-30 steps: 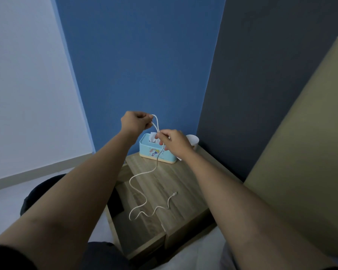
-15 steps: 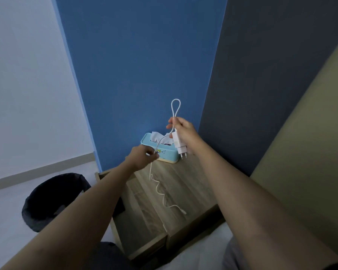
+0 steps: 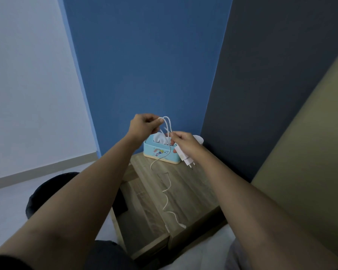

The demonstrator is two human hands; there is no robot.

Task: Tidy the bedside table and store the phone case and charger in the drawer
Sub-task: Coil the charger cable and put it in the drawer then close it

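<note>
Above the wooden bedside table [image 3: 191, 190], both my hands hold the white charger. My right hand [image 3: 183, 143] grips the plug block [image 3: 186, 159], prongs pointing down, and pinches the cable. My left hand [image 3: 143, 124] is closed on the top of a cable loop [image 3: 167, 123] raised between the hands. The rest of the cable [image 3: 167, 193] hangs down and trails across the tabletop to its connector near the front edge. A dark flat thing [image 3: 121, 203], possibly the phone case, lies in the open drawer [image 3: 144, 221] on the left, partly hidden by my left arm.
A light-blue tissue box [image 3: 160, 152] stands at the back of the table, a white cup [image 3: 199, 140] behind my right hand. A dark round bin [image 3: 35, 199] sits on the floor at left. A beige headboard [image 3: 304, 152] rises at right, walls close behind.
My left hand has risen from low beside the table up to the right hand, drawing another length of cable into a loop. The trailing cable on the table has shortened.
</note>
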